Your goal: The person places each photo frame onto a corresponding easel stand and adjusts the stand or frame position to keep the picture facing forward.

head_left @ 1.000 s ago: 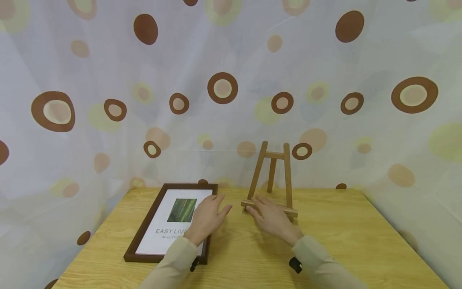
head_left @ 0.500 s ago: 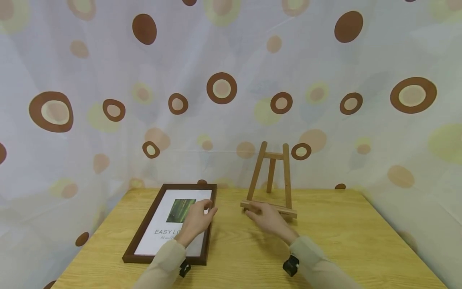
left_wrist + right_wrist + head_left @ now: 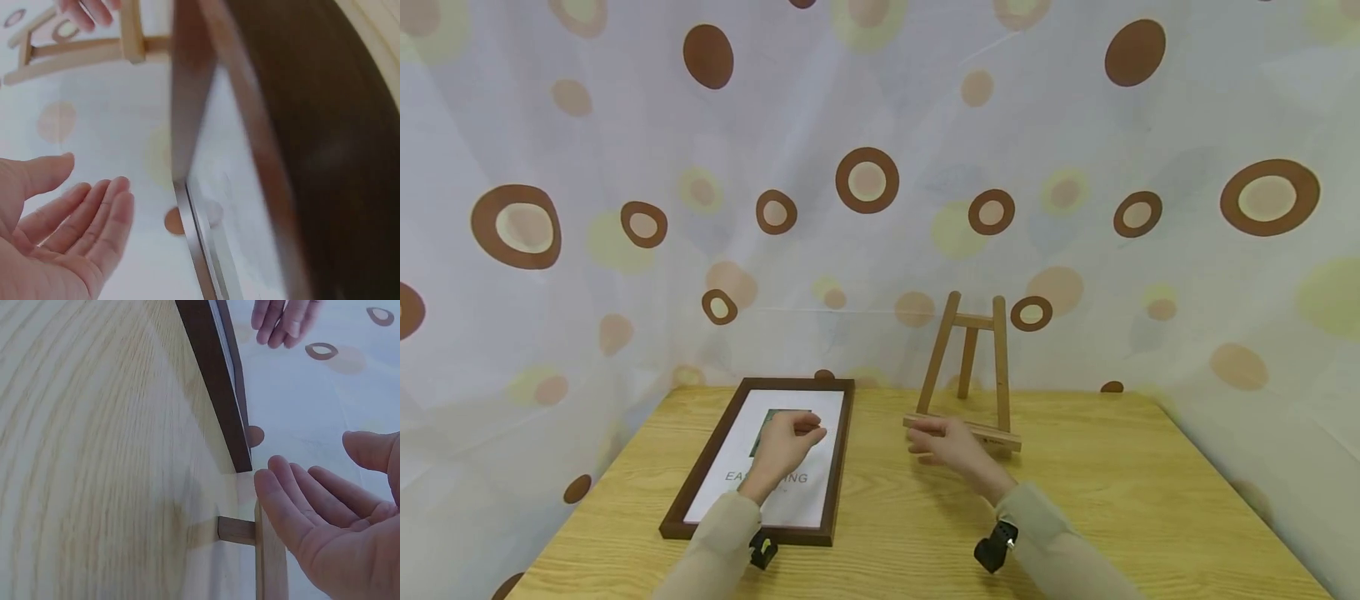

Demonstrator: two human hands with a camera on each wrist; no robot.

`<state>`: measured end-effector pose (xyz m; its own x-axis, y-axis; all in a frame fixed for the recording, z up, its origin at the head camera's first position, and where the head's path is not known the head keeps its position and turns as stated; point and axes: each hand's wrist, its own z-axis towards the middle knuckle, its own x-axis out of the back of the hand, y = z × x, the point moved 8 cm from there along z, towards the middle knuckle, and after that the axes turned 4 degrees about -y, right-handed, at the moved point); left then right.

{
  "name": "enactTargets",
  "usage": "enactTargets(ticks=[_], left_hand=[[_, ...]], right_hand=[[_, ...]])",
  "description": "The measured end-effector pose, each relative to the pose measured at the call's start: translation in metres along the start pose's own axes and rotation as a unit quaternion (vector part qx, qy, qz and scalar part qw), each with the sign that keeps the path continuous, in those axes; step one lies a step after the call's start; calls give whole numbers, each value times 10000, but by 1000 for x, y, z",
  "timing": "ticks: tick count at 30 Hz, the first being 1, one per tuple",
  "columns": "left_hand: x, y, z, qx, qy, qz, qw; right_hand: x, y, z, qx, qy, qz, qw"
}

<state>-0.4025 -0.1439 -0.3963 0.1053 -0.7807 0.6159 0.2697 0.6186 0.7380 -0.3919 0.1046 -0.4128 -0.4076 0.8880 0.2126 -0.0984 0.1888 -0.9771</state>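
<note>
A dark brown picture frame (image 3: 702, 461) lies flat on the table at the left, its white sheet bearing a green picture and grey lettering. My left hand (image 3: 781, 454) hovers over this sheet, fingers loosely bent and holding nothing; in the left wrist view the same hand (image 3: 69, 244) has its palm showing, beside the frame's edge (image 3: 331, 144). To the right stands a small wooden easel (image 3: 937, 354), leaning back on its rear leg. In front of its ledge (image 3: 1003, 439) is my right hand (image 3: 957, 450), relaxed, with nothing between fingers and thumb. Part of the ledge is hidden behind it.
The light wood table (image 3: 880, 517) reaches back to a pale curtain (image 3: 880, 258) with brown, peach and yellow spots, which also hangs at both sides. A strip of bare wood lies between picture frame and easel. Each wrist wears a black strap (image 3: 996, 546).
My left hand has drawn left, from the picture frame's right side to over its sheet, its fingers bending more. The right hand has eased slightly back from the easel's ledge. Frame and easel stay put.
</note>
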Motion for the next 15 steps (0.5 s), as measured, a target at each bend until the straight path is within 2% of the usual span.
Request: enactTargets(ticks=[6,15], left_hand=[[15,-24,-2,321,-149,-382,9986],[36,-47,-10,382,-547,-1243,9900]], right_hand=[[-11,11,2,-168,-282,600,9977],[-24,18,4,-308,-412,716,9961]])
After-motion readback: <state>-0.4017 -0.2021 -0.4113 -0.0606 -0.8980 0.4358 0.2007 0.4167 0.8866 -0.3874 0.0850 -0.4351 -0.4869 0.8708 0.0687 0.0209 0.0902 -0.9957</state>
